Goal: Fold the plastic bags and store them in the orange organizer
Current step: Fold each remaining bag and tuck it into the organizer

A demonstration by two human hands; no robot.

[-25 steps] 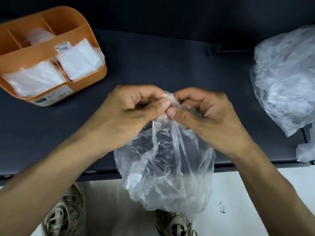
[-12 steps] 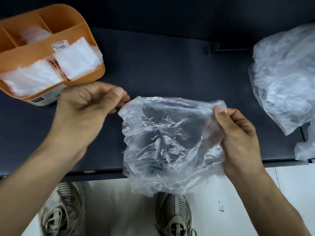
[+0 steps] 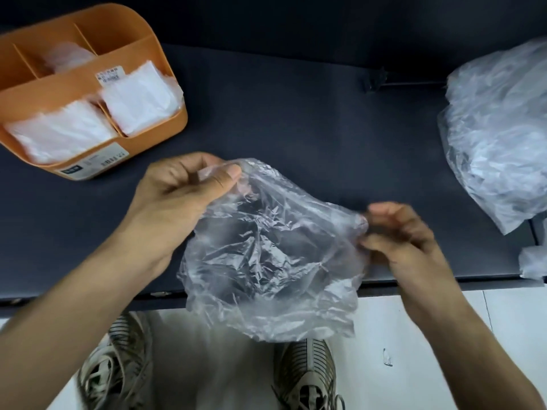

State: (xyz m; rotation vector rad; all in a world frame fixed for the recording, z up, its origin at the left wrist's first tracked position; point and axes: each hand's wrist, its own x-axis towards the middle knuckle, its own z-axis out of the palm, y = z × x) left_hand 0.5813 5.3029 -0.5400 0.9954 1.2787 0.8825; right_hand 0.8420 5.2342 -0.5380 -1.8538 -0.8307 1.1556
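Above a dark table [image 3: 296,119], a crumpled clear plastic bag [image 3: 272,250] is pinched at opposite top corners by left hand [image 3: 180,196] and right hand [image 3: 399,235], likely spread for folding.

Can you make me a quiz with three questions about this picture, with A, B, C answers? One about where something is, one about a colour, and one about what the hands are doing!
1. Where is the organizer?
A. Far left on the dark table
B. On the floor by the shoes
C. At the right edge of the table

2. What colour is the organizer?
A. Green
B. Orange
C. Blue

3. What is happening to the clear plastic bag?
A. It lies flat on the table
B. It is folded inside the organizer
C. Both hands hold it up, unfolded

Answers:
1. A, it stands at the far left of the table.
2. B, its walls are plainly orange.
3. C, the left hand pinches one top corner, the right hand has its grip on the other, and the bag hangs crumpled.
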